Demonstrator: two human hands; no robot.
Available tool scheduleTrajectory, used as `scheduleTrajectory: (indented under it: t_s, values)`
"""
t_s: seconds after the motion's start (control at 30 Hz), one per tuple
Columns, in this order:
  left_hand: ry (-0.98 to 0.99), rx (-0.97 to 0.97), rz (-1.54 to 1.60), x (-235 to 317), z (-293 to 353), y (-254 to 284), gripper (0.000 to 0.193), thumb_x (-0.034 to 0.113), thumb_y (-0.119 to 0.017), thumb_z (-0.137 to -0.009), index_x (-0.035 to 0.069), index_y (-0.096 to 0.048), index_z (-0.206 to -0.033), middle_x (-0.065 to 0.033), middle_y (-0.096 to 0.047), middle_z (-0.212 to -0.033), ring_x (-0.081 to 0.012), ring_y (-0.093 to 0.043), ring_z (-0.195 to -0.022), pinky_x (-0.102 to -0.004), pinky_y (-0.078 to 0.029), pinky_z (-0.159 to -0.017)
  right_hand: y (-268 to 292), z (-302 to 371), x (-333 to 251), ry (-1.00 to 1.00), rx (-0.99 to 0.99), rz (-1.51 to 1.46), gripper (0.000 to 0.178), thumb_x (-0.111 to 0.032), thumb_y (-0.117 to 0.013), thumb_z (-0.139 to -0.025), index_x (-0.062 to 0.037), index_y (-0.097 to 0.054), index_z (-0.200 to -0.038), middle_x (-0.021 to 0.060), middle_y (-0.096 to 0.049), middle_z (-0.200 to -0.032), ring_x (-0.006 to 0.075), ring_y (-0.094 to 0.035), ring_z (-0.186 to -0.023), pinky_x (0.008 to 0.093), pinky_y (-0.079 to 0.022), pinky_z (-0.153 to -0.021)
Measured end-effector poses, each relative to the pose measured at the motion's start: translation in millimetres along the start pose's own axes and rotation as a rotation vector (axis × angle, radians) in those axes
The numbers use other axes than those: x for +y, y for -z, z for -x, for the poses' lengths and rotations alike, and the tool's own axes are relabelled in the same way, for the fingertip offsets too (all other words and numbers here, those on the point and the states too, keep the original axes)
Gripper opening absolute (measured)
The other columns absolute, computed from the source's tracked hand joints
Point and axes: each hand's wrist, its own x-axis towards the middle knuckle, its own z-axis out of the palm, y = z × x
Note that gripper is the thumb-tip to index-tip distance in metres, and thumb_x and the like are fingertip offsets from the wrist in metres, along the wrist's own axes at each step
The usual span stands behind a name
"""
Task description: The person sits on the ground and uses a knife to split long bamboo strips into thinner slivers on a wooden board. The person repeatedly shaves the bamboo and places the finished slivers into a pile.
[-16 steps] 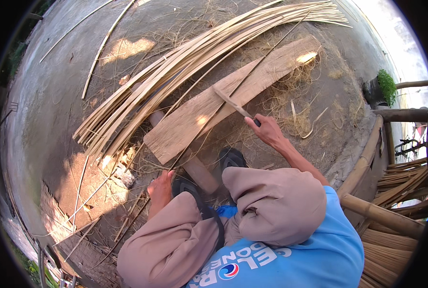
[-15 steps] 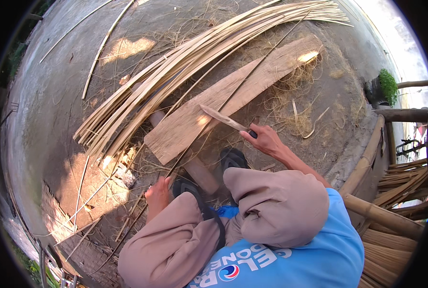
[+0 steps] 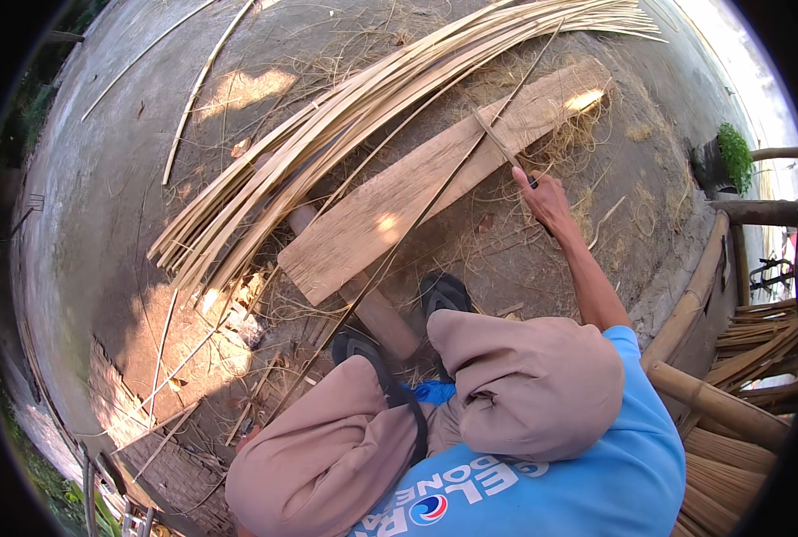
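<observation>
My right hand is closed round the dark handle of a knife. The knife's blade lies across a long, thin, dark strip, over the far half of a wooden plank. This strip runs slantwise over the plank from the far side down toward my left knee. Beside that knee only a sliver of my left hand shows, close to the strip's near end; its fingers are hidden. A round wooden piece sticks out from under the plank, between my feet.
A large bundle of pale split strips lies beyond the plank. Tangled shavings litter the ground by its far end. Bamboo rails and more stacked strips stand at the right. A potted plant is farther back.
My right hand has carried the knife up and right along the strip, toward the plank's far end. My left hand has drawn back toward me, mostly behind my knee.
</observation>
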Motion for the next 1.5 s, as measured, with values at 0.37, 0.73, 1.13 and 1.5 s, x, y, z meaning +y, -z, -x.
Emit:
scheduleTrajectory:
  t_s: [0.37, 0.73, 1.13, 1.5]
  values:
    - [-0.063, -0.155, 0.629, 68.4, -59.8, 32.6, 0.039, 0.042, -0.064, -0.103, 0.004, -0.067, -0.107, -0.0139, -0.070, -0.081, -0.0353, -0.065, -0.070, -0.0430, -0.052, -0.069, -103.1, 56.1, -36.0, -0.068, -0.015, -0.404, 0.062, -0.056, -0.053, -0.106, 0.0022, -0.062, -0.086, 0.0151, -0.058, -0.055, 0.0274, -0.061, -0.048, 0.0443, -0.049, -0.054]
    - [-0.074, 0.335, 0.277, 90.4, -51.9, -13.9, 0.040, 0.045, -0.056, -0.106, 0.011, -0.058, -0.086, -0.0190, -0.064, -0.070, -0.0451, -0.062, -0.064, -0.0528, -0.044, -0.056, -16.4, 41.0, -5.6, 0.007, -0.044, 0.020, 0.065, -0.058, -0.060, -0.101, 0.0034, -0.062, -0.080, 0.0242, -0.062, -0.063, 0.0379, -0.065, -0.062, 0.0512, -0.049, -0.063]
    - [-0.065, 0.122, 0.320, -28.0, 9.7, -15.5, 0.029, 0.033, -0.060, -0.105, 0.009, -0.063, -0.090, -0.0183, -0.060, -0.067, -0.0391, -0.059, -0.060, -0.0489, -0.044, -0.056, 24.9, -61.6, 58.3, -0.060, 0.179, 0.064, 0.068, -0.061, -0.055, -0.102, 0.0032, -0.066, -0.081, 0.0215, -0.063, -0.066, 0.0334, -0.065, -0.062, 0.0478, -0.051, -0.066]
    - [-0.242, 0.420, 0.226, 93.5, -88.5, -13.3, 0.037, 0.031, -0.070, -0.100, 0.021, -0.070, -0.135, -0.0097, -0.064, -0.079, -0.0294, -0.063, -0.065, -0.0419, -0.048, -0.058, -106.1, 80.7, -25.1, 0.013, -0.059, -0.365, 0.057, -0.050, -0.061, -0.103, 0.0028, -0.059, -0.082, 0.0242, -0.057, -0.063, 0.0371, -0.061, -0.060, 0.0464, -0.045, -0.059]
